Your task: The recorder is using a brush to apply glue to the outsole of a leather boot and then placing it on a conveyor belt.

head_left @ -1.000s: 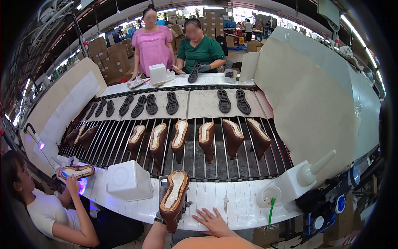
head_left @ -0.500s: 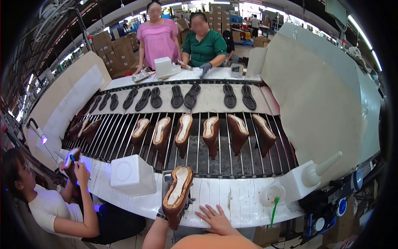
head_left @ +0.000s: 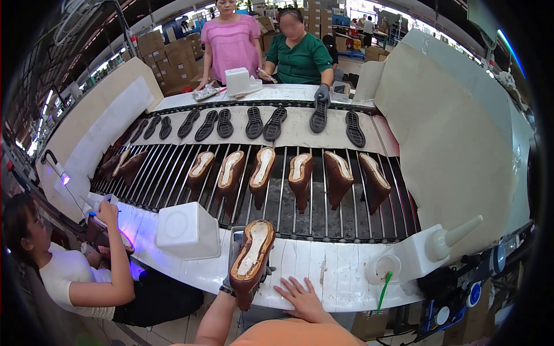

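My left hand (head_left: 231,284) holds a brown shoe upper on a last (head_left: 253,259), sole side up and pale, tilted over the white bench edge (head_left: 323,277). My right hand (head_left: 303,299) rests flat on the bench just right of it, fingers spread, holding nothing. Beyond them a roller conveyor (head_left: 173,173) carries several more brown lasted uppers (head_left: 300,176) in a row.
A white box (head_left: 187,230) stands left of my shoe, a white squeeze bottle (head_left: 438,245) and a cup with a green brush (head_left: 385,271) to the right. Black outsoles (head_left: 254,122) lie on the far belt. Two people work opposite; one sits at lower left.
The uppers and outsoles on the conveyor have drifted left. The seated person at left has lowered the shoe they held. My hands have hardly moved.
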Demonstrator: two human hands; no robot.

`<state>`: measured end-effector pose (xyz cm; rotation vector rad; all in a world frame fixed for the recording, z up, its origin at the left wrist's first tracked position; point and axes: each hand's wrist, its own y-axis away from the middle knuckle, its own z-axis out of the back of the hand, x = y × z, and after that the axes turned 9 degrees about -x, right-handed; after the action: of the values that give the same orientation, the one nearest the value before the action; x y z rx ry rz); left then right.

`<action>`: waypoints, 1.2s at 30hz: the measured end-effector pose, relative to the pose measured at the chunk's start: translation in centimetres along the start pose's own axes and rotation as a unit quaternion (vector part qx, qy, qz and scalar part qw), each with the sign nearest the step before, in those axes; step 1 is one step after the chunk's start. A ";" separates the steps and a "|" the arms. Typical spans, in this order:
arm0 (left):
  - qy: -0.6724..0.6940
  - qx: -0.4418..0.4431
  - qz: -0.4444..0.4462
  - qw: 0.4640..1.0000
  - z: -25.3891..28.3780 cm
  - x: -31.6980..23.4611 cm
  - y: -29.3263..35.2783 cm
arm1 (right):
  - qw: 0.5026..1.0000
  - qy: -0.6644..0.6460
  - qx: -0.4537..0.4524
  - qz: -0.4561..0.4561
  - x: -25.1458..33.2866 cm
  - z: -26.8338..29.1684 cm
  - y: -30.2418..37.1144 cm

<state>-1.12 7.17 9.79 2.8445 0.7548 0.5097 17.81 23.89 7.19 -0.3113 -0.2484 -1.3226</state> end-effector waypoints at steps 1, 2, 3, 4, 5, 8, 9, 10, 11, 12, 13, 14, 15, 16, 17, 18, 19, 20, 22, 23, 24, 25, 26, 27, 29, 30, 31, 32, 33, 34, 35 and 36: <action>-0.018 0.006 0.016 1.000 0.2 -0.3 -0.2 | 1.000 0.000 0.000 0.002 0.0 0.1 0.0; -0.018 0.007 0.013 1.000 0.8 -0.6 -0.3 | 1.000 -0.005 -0.002 -0.001 0.2 0.2 0.1; -0.021 -0.002 -0.003 1.000 1.4 -1.0 -0.4 | 1.000 -0.010 -0.005 -0.004 0.2 0.3 0.2; -0.024 -0.013 -0.018 0.999 1.5 -0.8 -0.5 | 1.000 -0.011 -0.005 -0.004 0.2 0.3 0.3; -0.031 -0.011 -0.028 0.999 1.5 -0.7 -0.6 | 1.000 -0.010 -0.004 -0.004 0.2 0.3 0.3; -0.032 -0.007 -0.019 0.999 0.9 -0.3 -0.2 | 1.000 -0.010 0.001 -0.004 0.2 0.1 0.3; -0.031 -0.009 -0.018 0.999 0.8 -0.3 -0.2 | 1.000 -0.009 0.005 -0.003 0.2 0.0 0.3; -0.020 -0.008 -0.003 1.000 0.7 -0.3 -0.1 | 1.000 -0.010 0.005 -0.004 0.2 0.0 0.3; -0.009 -0.007 0.011 1.000 0.6 -0.2 -0.1 | 1.000 0.000 0.007 -0.001 0.1 -0.1 0.3; -0.009 -0.008 0.013 1.000 0.5 -0.1 -0.1 | 1.000 0.010 0.009 0.002 0.1 -0.1 0.3; 0.003 -0.017 0.001 1.000 0.3 0.0 -0.1 | 1.000 0.009 0.009 0.000 0.1 -0.1 0.3; 0.015 -0.025 -0.011 1.000 0.3 0.1 -0.2 | 1.000 0.005 0.007 0.002 0.0 -0.1 0.3; 0.015 -0.027 -0.009 0.999 0.3 0.0 -0.3 | 1.000 0.000 0.005 0.003 0.0 -0.2 0.3; 0.006 -0.022 0.003 1.000 0.4 -0.2 -0.3 | 1.000 -0.001 0.005 0.001 -0.1 -0.2 0.3; -0.002 -0.017 0.015 1.000 0.5 -0.3 -0.3 | 0.999 -0.037 -0.027 0.011 -0.4 -0.3 0.5; -0.010 -0.013 0.027 1.000 0.5 -0.4 -0.3 | 0.995 -0.074 -0.060 0.021 -0.6 -0.4 0.8; -0.001 -0.015 0.013 1.000 0.3 -0.1 -0.3 | 0.995 -0.076 -0.060 0.018 -0.9 -0.6 1.2; -0.001 -0.018 0.015 1.000 0.1 0.2 -0.3 | 0.983 -0.111 -0.144 -0.017 -1.4 -0.6 1.8; 0.002 0.004 0.011 1.000 -0.1 0.5 -0.1 | 0.926 -0.156 -0.331 -0.090 -1.4 1.3 2.9; 0.002 0.003 0.010 1.000 -0.4 0.8 0.0 | 0.889 -0.134 -0.422 -0.116 -1.5 2.3 3.9; 0.011 -0.010 -0.008 1.000 -0.5 1.0 -0.1 | 0.864 -0.080 -0.476 -0.146 -1.5 3.7 5.2; 0.020 -0.023 -0.026 0.999 -0.5 1.2 -0.2 | 0.838 -0.039 -0.515 -0.177 -1.8 4.7 6.4; 0.020 -0.023 -0.025 0.999 -0.5 1.1 -0.2 | 0.800 -0.034 -0.555 -0.225 -2.4 4.8 7.5; 0.023 -0.023 -0.013 0.999 -0.4 1.0 -0.3 | 0.758 -0.028 -0.593 -0.271 -3.1 4.6 8.8; 0.027 -0.024 0.001 0.999 -0.3 1.1 -0.5 | 0.727 0.016 -0.605 -0.324 -4.6 4.2 11.2; 0.027 -0.026 -0.009 0.999 -0.3 1.2 -0.4 | 0.693 0.058 -0.614 -0.372 -5.3 3.8 12.1; 0.027 -0.027 -0.020 0.999 -0.2 1.3 -0.3 | 0.694 0.058 -0.614 -0.373 -5.6 3.4 12.8; 0.028 -0.028 -0.020 0.999 -0.3 1.3 -0.3 | 0.678 0.072 -0.602 -0.416 -6.0 3.0 13.3; 0.031 -0.031 -0.021 0.999 -0.3 1.3 -0.2 | 0.660 0.087 -0.588 -0.459 -6.2 2.5 13.8; 0.033 -0.035 -0.020 0.999 -0.3 1.3 -0.2 | 0.660 0.087 -0.588 -0.460 -6.5 1.8 14.2; 0.034 -0.035 -0.021 0.999 0.0 1.1 -0.1 | 0.649 0.078 -0.574 -0.494 -6.8 1.0 14.5; 0.010 -0.020 -0.013 1.000 0.5 0.7 -0.2 | 0.637 0.068 -0.559 -0.527 -7.1 0.3 14.7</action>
<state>-0.49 7.65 9.47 2.7936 0.7753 0.5447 30.53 33.60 3.80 -1.2434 0.7243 -2.5708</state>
